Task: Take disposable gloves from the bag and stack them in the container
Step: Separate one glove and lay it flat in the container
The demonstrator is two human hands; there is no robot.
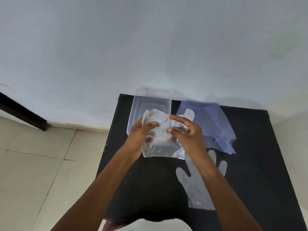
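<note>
So both hands are up over the middle of the black counter [150,189], working on one clear disposable glove [162,140] held between them. The left hand [139,139] has its fingers [152,125] closed on the glove's far left corner, and the right hand [188,132] has its fingers curled shut around a bunched bit of film at the far right. The rest of the glove hangs down toward the near side as a flat, crinkly sheet.

The clear plastic container [150,104] sits just beyond the hands at the far edge of the counter, lid off. I can't tell if any gloves are in it yet, everything's see-through. The bluish bag [211,124] lies to the right of the container with a glove shape showing through it, and another loose glove [196,185] lies flat on the counter, near right, under the right forearm.

Handling-wise, my guess is this stuff weighs basically nothing, is totally limp, and is probably a bit clingy and slippery. It'll fold on itself the second you let a corner go. I'd pinch it at two corners or along the cuff edge, keep it stretched flat, and lay it down into the container rather than dropping it. No real risk of breakage, though thin film could tear if yanked.
</note>
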